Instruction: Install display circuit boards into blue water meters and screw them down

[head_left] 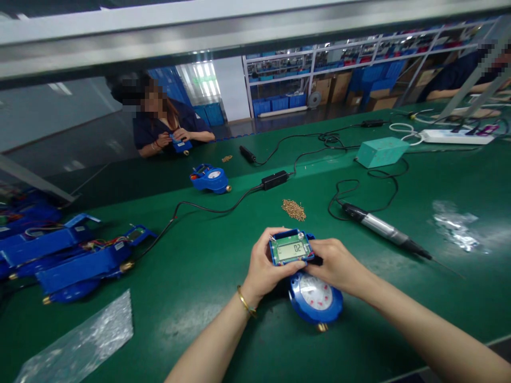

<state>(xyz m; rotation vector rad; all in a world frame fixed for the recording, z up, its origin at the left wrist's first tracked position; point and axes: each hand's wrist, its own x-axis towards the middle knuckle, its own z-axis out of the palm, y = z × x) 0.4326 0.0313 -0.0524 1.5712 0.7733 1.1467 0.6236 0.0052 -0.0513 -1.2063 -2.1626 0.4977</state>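
A blue water meter [316, 293] with a round dial and a brass fitting rests on the green table in front of me. Its display module [293, 248], a green circuit board with a lit LCD in a blue case, is tilted up above the dial. My left hand [261, 266] is closed round the module's left side, thumb along its lower edge. Fingers curled, my right hand [333, 263] grips the module's right side; its fingertips are partly hidden behind the case. Beyond the module lies a pile of small brass screws [294, 209].
An electric screwdriver [385, 230] lies at the right by a crumpled plastic bag [457, 226]. More blue meters [83, 266] crowd the left, near a clear bag [85, 340]. Cables, a teal box [382, 152] and a power strip [457, 137] are farther back. A co-worker [167, 125] handles another meter.
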